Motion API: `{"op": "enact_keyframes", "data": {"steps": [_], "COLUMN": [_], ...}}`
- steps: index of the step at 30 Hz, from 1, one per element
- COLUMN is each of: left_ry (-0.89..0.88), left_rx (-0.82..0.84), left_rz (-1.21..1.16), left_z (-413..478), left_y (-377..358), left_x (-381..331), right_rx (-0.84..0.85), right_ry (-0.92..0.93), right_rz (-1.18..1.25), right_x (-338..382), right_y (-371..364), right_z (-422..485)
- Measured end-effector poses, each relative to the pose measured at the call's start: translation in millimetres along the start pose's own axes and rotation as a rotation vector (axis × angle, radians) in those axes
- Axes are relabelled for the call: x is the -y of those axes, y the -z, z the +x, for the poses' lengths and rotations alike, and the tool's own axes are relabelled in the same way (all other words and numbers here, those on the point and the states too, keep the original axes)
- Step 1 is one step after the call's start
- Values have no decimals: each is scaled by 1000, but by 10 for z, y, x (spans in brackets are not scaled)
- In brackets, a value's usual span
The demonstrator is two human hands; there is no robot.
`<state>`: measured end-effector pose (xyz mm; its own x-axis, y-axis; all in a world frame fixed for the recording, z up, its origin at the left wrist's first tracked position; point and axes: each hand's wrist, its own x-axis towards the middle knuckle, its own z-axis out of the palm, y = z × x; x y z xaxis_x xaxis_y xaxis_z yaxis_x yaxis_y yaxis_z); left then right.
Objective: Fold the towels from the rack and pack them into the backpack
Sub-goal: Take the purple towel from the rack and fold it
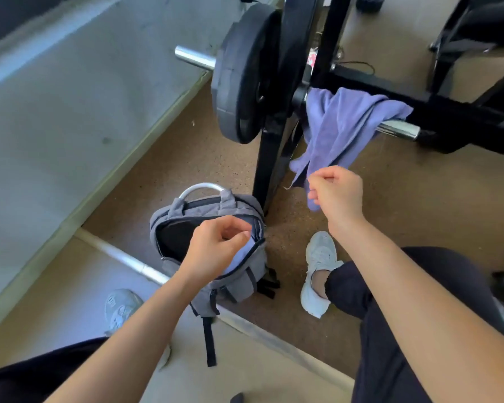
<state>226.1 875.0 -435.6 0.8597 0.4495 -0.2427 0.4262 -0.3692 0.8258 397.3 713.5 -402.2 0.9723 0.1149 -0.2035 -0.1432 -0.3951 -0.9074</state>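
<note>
Speckled brown rubber floor point(186, 158) meets a grey wall point(70, 82); a black weight plate point(245, 74) sits on a chrome barbell point(194, 57).

Brown speckled floor point(186, 158) under open grey backpack point(239, 283).

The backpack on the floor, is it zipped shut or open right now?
Open. The backpack has its main zipper parted, showing the dark inside and some purple cloth, with the left hand above the opening.

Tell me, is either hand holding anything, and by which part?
The right hand pinches the hanging lower edge of the purple terry towel draped over the barbell. The left hand appears empty above the grey backpack.
</note>
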Motion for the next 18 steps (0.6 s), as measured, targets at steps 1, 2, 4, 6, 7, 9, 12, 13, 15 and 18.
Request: {"op": "enact_keyframes", "data": {"steps": [1, 2, 4, 6, 7, 9, 12, 13, 15, 18], "left_ry": [-5, -9, -13, -21, -33, -73, -130, -144, -155, -163], "left_rx": [10, 21, 43, 54, 55, 45, 56, 64, 74, 43], "left_rz": [-14, -27, -59, -76, -71, -36, 47, 68, 84, 79], "left_z": [41, 79, 161, 254, 304, 420, 583, 627, 709, 811], "left_y": [-45, -84, -152, -211, -238, -285, -327, -342, -360, -373], "left_x": [-89, -179, -356, -537, -627, -804, -1065, -1154, -1303, -1471], "right_rx": [-72, -146, -248, -261, -257, -253, -273, -279, -257, -204], "right_ry": [-35, -59, -70, -26, 10, 72, 102, 111, 160, 277], "right_rz": [69, 133, 225, 247, 239, 237, 202, 226, 274, 311], "right_x": [-14, -18, -49, -29, 32, 128, 154, 155, 186, 258], "right_y": [39, 86, 178, 218, 223, 218, 218, 223, 229, 268], "right_z": [86, 170, 387, 533, 550, 587, 694, 723, 707, 608]}}
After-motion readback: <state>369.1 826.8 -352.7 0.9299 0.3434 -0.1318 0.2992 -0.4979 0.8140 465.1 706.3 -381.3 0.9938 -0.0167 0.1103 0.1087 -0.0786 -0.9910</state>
